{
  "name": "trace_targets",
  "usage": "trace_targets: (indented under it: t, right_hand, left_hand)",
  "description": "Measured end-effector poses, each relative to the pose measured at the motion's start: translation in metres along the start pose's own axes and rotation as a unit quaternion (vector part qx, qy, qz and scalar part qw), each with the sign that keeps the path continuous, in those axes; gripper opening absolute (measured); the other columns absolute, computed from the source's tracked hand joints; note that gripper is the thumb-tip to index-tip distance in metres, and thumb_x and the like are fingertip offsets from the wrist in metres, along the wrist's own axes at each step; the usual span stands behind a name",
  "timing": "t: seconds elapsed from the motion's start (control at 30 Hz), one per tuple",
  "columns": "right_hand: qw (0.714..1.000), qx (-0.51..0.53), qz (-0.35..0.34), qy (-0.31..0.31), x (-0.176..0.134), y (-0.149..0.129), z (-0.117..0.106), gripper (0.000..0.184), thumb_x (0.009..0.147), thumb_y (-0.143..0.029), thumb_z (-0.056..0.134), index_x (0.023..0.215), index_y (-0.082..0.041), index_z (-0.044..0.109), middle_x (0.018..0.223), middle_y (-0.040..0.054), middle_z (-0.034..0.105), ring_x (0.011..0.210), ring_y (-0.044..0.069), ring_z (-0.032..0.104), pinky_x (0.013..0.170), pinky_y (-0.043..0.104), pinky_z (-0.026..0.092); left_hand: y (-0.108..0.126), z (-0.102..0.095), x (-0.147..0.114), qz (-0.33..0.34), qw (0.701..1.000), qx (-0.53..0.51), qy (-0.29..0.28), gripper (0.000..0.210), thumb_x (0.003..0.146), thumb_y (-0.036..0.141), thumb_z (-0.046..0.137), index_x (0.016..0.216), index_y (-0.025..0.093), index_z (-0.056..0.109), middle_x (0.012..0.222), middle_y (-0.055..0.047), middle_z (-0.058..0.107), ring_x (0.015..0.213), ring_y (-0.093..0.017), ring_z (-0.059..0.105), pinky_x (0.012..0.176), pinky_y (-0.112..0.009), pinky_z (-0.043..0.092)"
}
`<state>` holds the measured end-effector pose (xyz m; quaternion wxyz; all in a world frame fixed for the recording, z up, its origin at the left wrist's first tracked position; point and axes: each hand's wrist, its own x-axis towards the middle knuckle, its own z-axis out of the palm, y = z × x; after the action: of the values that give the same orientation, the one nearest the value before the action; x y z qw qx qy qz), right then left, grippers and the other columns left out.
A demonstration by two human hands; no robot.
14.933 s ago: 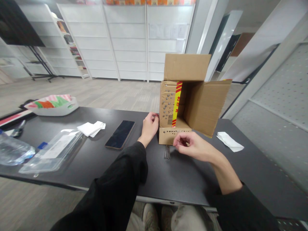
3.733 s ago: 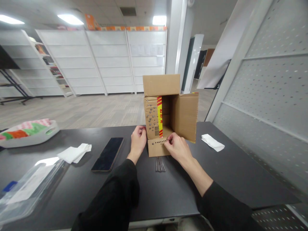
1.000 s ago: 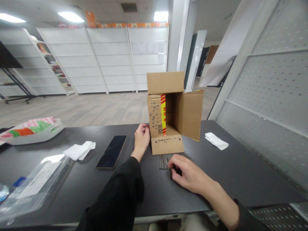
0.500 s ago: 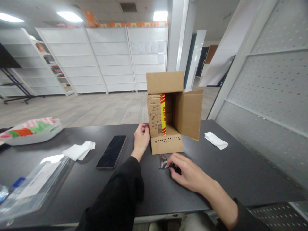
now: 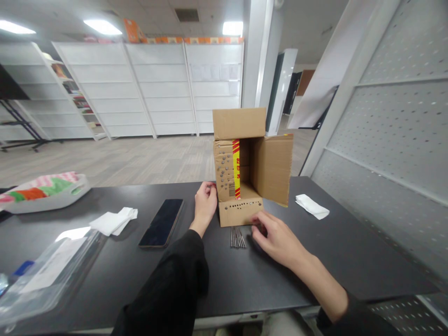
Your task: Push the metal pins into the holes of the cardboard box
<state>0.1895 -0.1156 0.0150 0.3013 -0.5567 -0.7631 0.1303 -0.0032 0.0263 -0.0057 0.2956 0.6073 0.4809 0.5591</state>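
An open cardboard box (image 5: 257, 163) stands on the black table, its opening towards me. Its left flap (image 5: 224, 175) carries many grey metal heads and a red-and-yellow tape strip. The lower flap (image 5: 241, 217) has a row of small holes and a metal head near each end. My left hand (image 5: 206, 205) rests beside the box's left edge, fingers curled together; what they grip is hidden. My right hand (image 5: 278, 238) is closed by the lower flap's right end, thumb and fingers pinched, their content too small to name. Several thin metal nails (image 5: 238, 237) lie just left of it.
Left of my left arm lie a smartphone (image 5: 161, 223), folded tissues (image 5: 114, 221) and a clear plastic case (image 5: 52, 270). A white basket (image 5: 75, 190) holds coloured cloth. Another tissue (image 5: 312, 206) lies right of the box. A perforated panel (image 5: 381, 135) borders the table's right side.
My right hand has moved from the nails slightly right and up, towards the lower flap, uncovering the nails. The left hand keeps its place beside the box.
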Motion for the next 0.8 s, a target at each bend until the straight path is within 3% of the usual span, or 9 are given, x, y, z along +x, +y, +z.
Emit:
trace_targets:
  t: [0.27, 0.5, 0.8]
  right_hand:
    - [0.99, -0.045, 0.13, 0.035, 0.038, 0.004, -0.008, 0.016, 0.081, -0.018, 0.05, 0.096, -0.02, 0.056, 0.073, 0.0012, 0.065, 0.063, 0.017, 0.057, 0.061, 0.026, 0.035]
    - [0.98, -0.065, 0.178, 0.052, 0.054, 0.007, 0.001, 0.013, 0.08, -0.018, 0.053, 0.092, -0.018, 0.057, 0.071, 0.0026, 0.063, 0.064, 0.016, 0.055, 0.059, 0.025, 0.03]
    - [0.977, -0.078, 0.192, 0.047, 0.059, 0.012, 0.006, 0.011, 0.079, -0.021, 0.054, 0.089, -0.018, 0.057, 0.074, 0.004, 0.064, 0.068, 0.017, 0.056, 0.06, 0.026, 0.031]
  left_hand:
    - [0.002, 0.0, 0.0, -0.002, 1.0, -0.009, -0.003, 0.02, 0.088, 0.034, 0.05, 0.088, 0.018, 0.061, 0.07, -0.004, 0.068, 0.063, -0.016, 0.063, 0.056, -0.023, 0.044]
    - [0.004, 0.0, -0.001, -0.001, 1.0, -0.001, -0.005, 0.02, 0.088, 0.033, 0.049, 0.089, 0.017, 0.061, 0.074, -0.005, 0.07, 0.066, -0.016, 0.064, 0.059, -0.024, 0.046]
    - [0.002, 0.0, 0.0, -0.003, 1.0, 0.001, -0.006, 0.019, 0.089, 0.033, 0.049, 0.089, 0.018, 0.06, 0.075, -0.005, 0.071, 0.067, -0.016, 0.065, 0.059, -0.023, 0.045]
